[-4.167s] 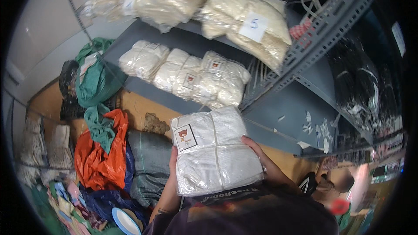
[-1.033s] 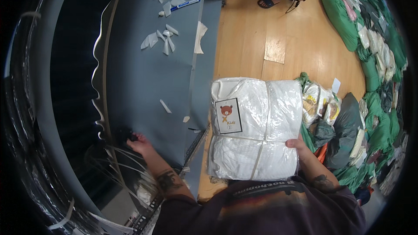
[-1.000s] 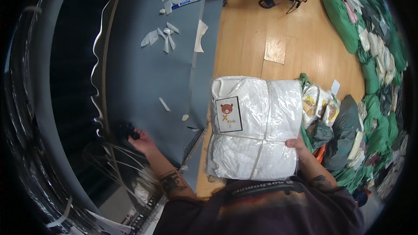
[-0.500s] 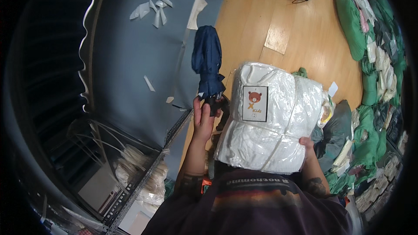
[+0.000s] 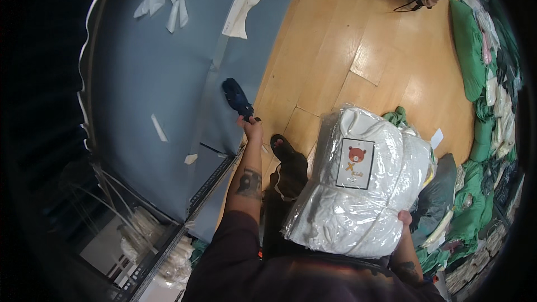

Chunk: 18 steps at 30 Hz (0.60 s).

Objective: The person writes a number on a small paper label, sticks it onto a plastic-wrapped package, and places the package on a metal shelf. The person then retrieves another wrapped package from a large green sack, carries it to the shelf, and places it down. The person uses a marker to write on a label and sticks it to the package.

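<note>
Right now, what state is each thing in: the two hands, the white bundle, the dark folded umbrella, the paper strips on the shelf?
Left hand: closed on the umbrella's handle.
Folded umbrella: closed, held over the blue shelf.
Right hand: supporting the bundle.
White bundle: sealed in clear plastic.
Paper strips: lying loose.

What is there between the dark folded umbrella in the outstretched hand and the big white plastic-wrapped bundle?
In the head view, between the folded umbrella in the left hand and the wrapped bundle lies bare wooden floor, and lower down the person's sandalled foot.
</note>
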{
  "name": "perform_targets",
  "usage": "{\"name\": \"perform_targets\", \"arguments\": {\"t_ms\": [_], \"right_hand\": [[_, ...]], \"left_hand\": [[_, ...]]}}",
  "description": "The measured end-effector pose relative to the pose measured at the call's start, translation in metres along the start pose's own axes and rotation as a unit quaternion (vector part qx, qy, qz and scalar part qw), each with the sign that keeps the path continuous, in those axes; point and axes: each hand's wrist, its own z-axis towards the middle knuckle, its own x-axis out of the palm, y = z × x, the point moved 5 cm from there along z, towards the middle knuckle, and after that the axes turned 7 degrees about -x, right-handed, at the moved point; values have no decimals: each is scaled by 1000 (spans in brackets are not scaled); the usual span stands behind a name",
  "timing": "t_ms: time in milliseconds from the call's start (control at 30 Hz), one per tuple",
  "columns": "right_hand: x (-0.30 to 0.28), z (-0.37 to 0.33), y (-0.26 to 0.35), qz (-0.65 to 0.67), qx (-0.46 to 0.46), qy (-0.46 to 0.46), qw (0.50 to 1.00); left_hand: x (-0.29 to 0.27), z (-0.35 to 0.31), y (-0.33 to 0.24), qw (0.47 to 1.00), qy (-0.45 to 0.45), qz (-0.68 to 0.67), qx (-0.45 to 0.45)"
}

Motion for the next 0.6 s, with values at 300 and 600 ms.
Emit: {"name": "perform_targets", "arguments": {"t_ms": [300, 600], "right_hand": [[-33, 122, -33, -36, 13, 54, 998], [48, 157, -57, 23, 25, 74, 997]], "left_hand": [[77, 146, 107, 983, 20, -166, -72], [64, 150, 60, 947, 42, -300, -104]]}}
